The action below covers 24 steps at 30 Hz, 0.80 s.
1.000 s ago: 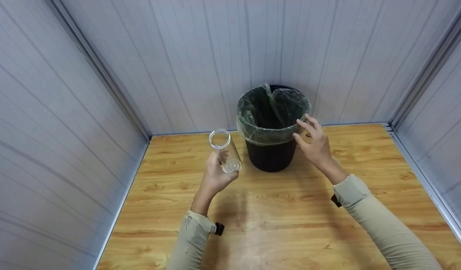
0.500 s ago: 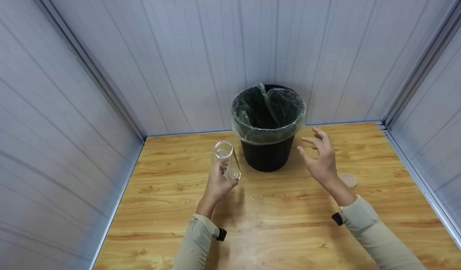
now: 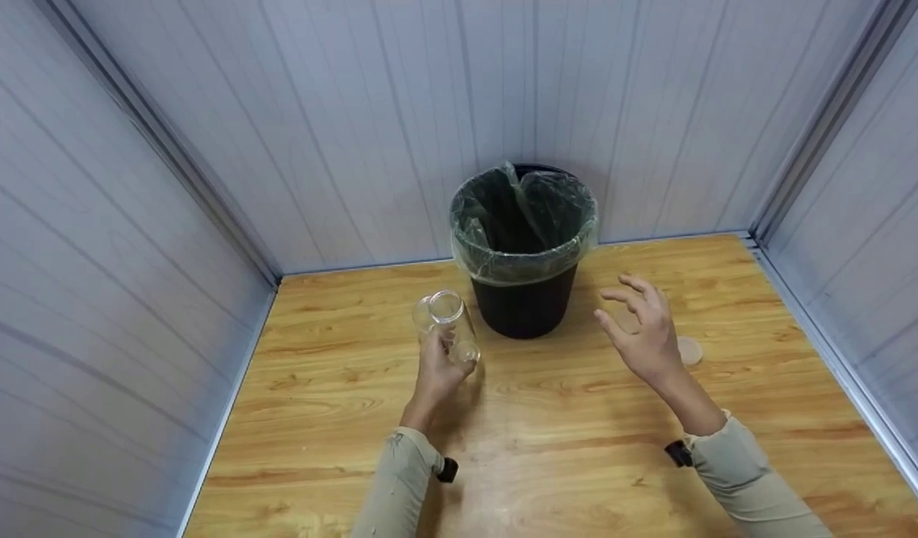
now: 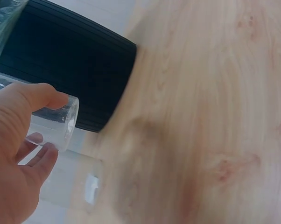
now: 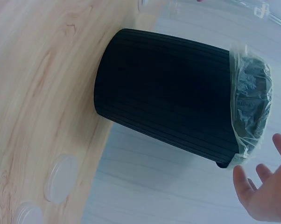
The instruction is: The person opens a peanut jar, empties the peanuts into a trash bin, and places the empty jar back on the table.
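Note:
My left hand (image 3: 438, 373) grips a clear, open-topped jar (image 3: 464, 340), its thumb and fingers round the lower part. Behind that jar, a second clear jar (image 3: 421, 312) is partly hidden; in the left wrist view this other jar (image 4: 84, 182) stands on the wooden surface. My right hand (image 3: 645, 344) hovers to the right of the black bin (image 3: 524, 306), fingers loosely bent and apart, holding nothing. A translucent greenish bag (image 3: 526, 267) lines the bin and folds over its rim.
A round clear lid (image 3: 689, 350) lies beside the right wrist. In the right wrist view two lids show, one lid (image 5: 61, 178) nearer the bin and another lid (image 5: 28, 214) at the bottom edge. Panelled walls (image 3: 354, 134) enclose the wooden surface (image 3: 548, 448).
My left hand has lowered the jar, and the second jar has come into view behind it. My right hand has drawn back from the bin's rim, uncovering a lid.

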{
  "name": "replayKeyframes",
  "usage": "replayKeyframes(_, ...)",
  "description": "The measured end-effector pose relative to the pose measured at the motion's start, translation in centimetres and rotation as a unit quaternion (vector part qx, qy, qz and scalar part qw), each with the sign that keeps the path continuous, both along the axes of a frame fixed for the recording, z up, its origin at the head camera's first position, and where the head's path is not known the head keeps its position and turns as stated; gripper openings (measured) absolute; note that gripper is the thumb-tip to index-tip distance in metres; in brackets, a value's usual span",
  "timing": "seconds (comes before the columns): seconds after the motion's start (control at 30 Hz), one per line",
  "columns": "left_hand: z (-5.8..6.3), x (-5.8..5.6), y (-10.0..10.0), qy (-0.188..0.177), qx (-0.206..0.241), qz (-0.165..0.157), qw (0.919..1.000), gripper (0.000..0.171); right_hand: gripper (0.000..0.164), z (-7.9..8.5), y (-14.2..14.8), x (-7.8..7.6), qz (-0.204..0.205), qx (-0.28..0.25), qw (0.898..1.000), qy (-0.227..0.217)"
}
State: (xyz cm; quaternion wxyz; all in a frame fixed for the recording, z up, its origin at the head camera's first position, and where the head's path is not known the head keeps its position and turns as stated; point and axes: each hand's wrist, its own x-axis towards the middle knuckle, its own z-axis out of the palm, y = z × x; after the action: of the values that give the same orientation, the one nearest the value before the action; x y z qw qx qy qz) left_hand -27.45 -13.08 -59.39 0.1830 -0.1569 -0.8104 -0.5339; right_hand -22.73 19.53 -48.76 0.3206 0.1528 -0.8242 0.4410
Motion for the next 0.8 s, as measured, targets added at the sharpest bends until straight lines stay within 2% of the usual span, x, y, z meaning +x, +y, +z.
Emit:
replayKeyframes(0.33,-2.5,0.4,-0.2,-0.099,-0.004,0.005,0.995,0.06,0.019,-0.4,0.0,1.1,0.026,0.003,0.998,-0.059)
replayKeyframes(0.53,-4.0,0.5,-0.5,-0.095,-0.008,0.018,0.9953,0.06,0.018,-0.9,0.1,1.5,0.032,0.005,0.996,-0.08)
replayKeyframes(0.67,-4.2,0.6,-0.6,-0.093,-0.022,0.029,0.995,0.064,0.017,-1.0,0.3,1.4,0.039,0.009,0.996,-0.079)
replayKeyframes(0.8,-4.1,0.4,-0.6,-0.115,-0.029,0.031,0.9925,0.066,0.017,-1.0,0.5,1.4,0.047,0.008,0.996,-0.079)
